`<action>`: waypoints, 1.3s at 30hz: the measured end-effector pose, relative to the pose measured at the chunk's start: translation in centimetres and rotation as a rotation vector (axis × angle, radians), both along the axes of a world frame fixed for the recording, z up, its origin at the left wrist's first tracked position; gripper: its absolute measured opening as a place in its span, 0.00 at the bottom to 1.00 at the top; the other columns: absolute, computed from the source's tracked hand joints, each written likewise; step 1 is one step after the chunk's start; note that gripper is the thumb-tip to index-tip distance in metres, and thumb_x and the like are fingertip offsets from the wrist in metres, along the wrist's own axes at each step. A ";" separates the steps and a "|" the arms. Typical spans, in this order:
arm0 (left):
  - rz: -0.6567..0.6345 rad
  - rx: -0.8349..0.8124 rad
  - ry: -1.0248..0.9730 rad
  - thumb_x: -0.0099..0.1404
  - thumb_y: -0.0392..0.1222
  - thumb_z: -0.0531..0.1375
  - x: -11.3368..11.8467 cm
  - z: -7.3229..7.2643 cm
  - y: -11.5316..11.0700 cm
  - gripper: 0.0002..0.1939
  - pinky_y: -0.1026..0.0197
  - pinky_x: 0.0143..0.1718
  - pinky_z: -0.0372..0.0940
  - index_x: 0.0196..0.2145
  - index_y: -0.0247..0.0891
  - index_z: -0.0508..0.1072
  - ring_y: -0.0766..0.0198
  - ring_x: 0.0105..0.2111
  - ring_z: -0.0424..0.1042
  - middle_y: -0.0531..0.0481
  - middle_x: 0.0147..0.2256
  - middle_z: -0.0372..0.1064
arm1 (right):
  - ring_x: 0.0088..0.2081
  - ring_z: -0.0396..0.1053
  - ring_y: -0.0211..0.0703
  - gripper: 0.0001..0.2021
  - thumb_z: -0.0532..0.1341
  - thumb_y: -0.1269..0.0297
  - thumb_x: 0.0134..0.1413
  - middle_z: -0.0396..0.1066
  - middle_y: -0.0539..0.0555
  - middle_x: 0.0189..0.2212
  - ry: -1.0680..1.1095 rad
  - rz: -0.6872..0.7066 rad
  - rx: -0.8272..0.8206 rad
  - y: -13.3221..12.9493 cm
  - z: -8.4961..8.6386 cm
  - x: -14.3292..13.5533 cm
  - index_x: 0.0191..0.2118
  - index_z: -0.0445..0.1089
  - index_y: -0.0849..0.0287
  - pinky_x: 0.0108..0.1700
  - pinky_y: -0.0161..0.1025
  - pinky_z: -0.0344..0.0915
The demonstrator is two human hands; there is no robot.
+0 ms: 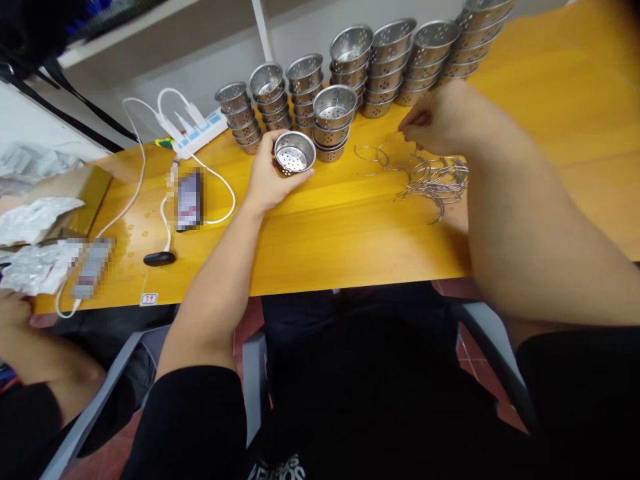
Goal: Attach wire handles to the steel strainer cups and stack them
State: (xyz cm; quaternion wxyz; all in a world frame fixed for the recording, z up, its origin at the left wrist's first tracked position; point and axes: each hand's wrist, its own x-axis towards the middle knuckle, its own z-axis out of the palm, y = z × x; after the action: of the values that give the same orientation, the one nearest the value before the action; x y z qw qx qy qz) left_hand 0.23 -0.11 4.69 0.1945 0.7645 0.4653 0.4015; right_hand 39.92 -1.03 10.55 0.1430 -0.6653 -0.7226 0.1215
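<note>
My left hand (267, 177) is wrapped round a small perforated metal cup (295, 153), its open mouth tilted up towards me. Just to its right stands a short stack of matching cups (333, 127). My right hand (435, 123) is raised over the table at the right, fingertips pinched together. Whatever those fingers hold, if anything, is too small to make out. Below that hand lies a tangled heap of thin curved wires (437, 179), partly covered by my forearm. A separate thin wire ring (373, 159) lies left of the heap.
Several tall stacks of perforated cups (385, 73) line the table's back edge. Left are a white power strip (200, 133) with cables, a phone (189, 200) and a black oval object (159, 259). Another person's arm (45, 353) rests at the far left, near plastic bags (40, 267).
</note>
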 end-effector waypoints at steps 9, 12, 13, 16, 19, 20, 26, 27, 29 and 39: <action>0.070 0.064 0.009 0.61 0.78 0.90 -0.2 0.1 -0.1 0.49 0.21 0.90 0.72 0.67 0.54 0.79 0.30 0.79 0.81 0.42 0.71 0.81 | 0.64 0.91 0.66 0.24 0.62 0.70 0.86 0.92 0.69 0.63 0.189 -0.054 0.152 -2.1 1.7 -3.0 0.75 0.89 0.61 0.67 0.52 0.85; 0.057 0.074 -0.025 0.61 0.78 0.90 -0.3 0.1 0.1 0.49 0.23 0.90 0.71 0.66 0.52 0.79 0.31 0.78 0.82 0.41 0.70 0.81 | 0.65 0.90 0.68 0.21 0.65 0.64 0.85 0.92 0.67 0.63 0.255 -0.031 0.189 -2.1 1.4 -3.2 0.71 0.90 0.57 0.72 0.55 0.85; 0.047 0.070 -0.042 0.61 0.79 0.90 -0.3 0.0 0.2 0.50 0.23 0.90 0.72 0.66 0.52 0.78 0.32 0.77 0.83 0.41 0.69 0.82 | 0.65 0.90 0.68 0.19 0.66 0.60 0.85 0.91 0.67 0.64 0.294 -0.016 0.203 -2.1 1.3 -3.2 0.69 0.90 0.55 0.73 0.56 0.85; 0.018 0.042 -0.064 0.61 0.81 0.89 -0.1 -0.6 0.5 0.52 0.23 0.91 0.71 0.68 0.53 0.77 0.32 0.77 0.83 0.43 0.67 0.84 | 0.64 0.90 0.69 0.17 0.69 0.49 0.82 0.91 0.65 0.65 0.421 0.023 0.233 -1.9 0.6 -3.4 0.63 0.88 0.49 0.72 0.60 0.87; 0.003 0.033 -0.058 0.62 0.83 0.88 0.2 -1.0 0.7 0.54 0.24 0.90 0.72 0.71 0.54 0.74 0.32 0.79 0.82 0.43 0.68 0.83 | 0.59 0.89 0.66 0.15 0.70 0.41 0.80 0.91 0.62 0.59 0.491 0.076 0.249 -1.6 -0.1 -3.9 0.56 0.83 0.43 0.69 0.63 0.89; 0.000 0.035 -0.058 0.62 0.83 0.87 0.3 -1.2 0.8 0.55 0.25 0.89 0.72 0.72 0.55 0.73 0.32 0.79 0.82 0.43 0.70 0.82 | 0.56 0.88 0.66 0.16 0.71 0.37 0.78 0.90 0.62 0.55 0.510 0.099 0.254 -1.6 -0.3 -4.1 0.53 0.81 0.42 0.68 0.65 0.89; -0.034 0.053 -0.066 0.66 0.84 0.83 0.5 -1.9 1.0 0.57 0.30 0.88 0.74 0.76 0.56 0.66 0.33 0.81 0.80 0.40 0.75 0.78 | 0.52 0.84 0.70 0.29 0.71 0.16 0.71 0.87 0.58 0.50 0.588 0.162 0.263 -2.2 -0.8 -6.0 0.46 0.76 0.36 0.64 0.74 0.87; -0.037 0.050 -0.066 0.67 0.84 0.83 0.6 -2.0 1.1 0.56 0.29 0.88 0.74 0.76 0.56 0.66 0.33 0.81 0.80 0.40 0.74 0.78 | 0.52 0.84 0.70 0.29 0.70 0.14 0.70 0.87 0.56 0.50 0.590 0.168 0.262 -2.4 -0.8 -6.4 0.46 0.76 0.34 0.64 0.75 0.86; -0.048 0.044 -0.068 0.69 0.82 0.82 0.8 -2.1 0.9 0.54 0.29 0.88 0.74 0.77 0.56 0.66 0.33 0.81 0.81 0.40 0.74 0.78 | 0.50 0.83 0.70 0.32 0.68 0.11 0.70 0.87 0.56 0.49 0.593 0.192 0.270 -3.0 -0.9 -7.1 0.47 0.78 0.34 0.62 0.77 0.86; -0.050 0.048 -0.037 0.62 0.83 0.88 1.4 -1.8 0.1 0.56 0.24 0.91 0.71 0.72 0.56 0.73 0.29 0.82 0.79 0.44 0.71 0.80 | 0.47 0.83 0.70 0.31 0.65 0.14 0.77 0.85 0.55 0.41 0.528 0.238 0.221 -3.6 -2.1 -8.4 0.59 0.84 0.32 0.56 0.74 0.88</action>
State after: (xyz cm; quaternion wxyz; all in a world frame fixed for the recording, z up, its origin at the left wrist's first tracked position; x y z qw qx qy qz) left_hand 1.61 0.02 2.92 0.1947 0.7729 0.4325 0.4216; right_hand 31.57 -4.62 8.44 0.3824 -0.5018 -0.7420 0.2267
